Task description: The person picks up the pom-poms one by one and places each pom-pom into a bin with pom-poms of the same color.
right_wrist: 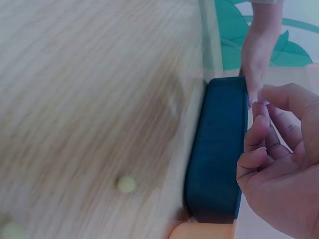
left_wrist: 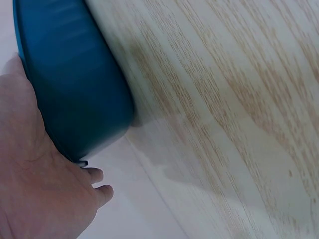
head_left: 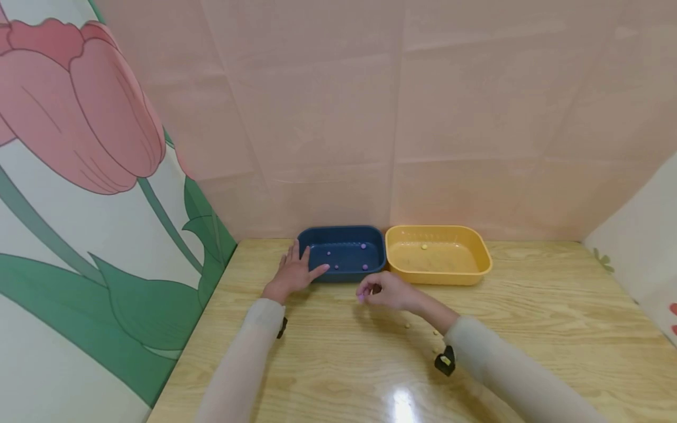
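Observation:
Between the thumb and fingertips of my right hand [head_left: 388, 290] is a small purple ball [head_left: 362, 298], mostly covered by the fingers. In the right wrist view only a sliver of purple shows at the fingertips. This hand is just in front of the dark blue tray [head_left: 346, 278], above the table. My left hand [head_left: 294, 272] rests at the tray's left front corner with fingers spread and thumb reaching along the front rim. Several small purple balls [head_left: 365, 267] lie inside the blue tray.
A yellow tray [head_left: 439, 278] stands right beside the blue one, with a small yellow ball [head_left: 424, 247] in it. More yellow balls [right_wrist: 126, 184] lie on the wooden table [head_left: 328, 364] under the right forearm. A pink cloth [head_left: 317, 117] hangs behind the trays.

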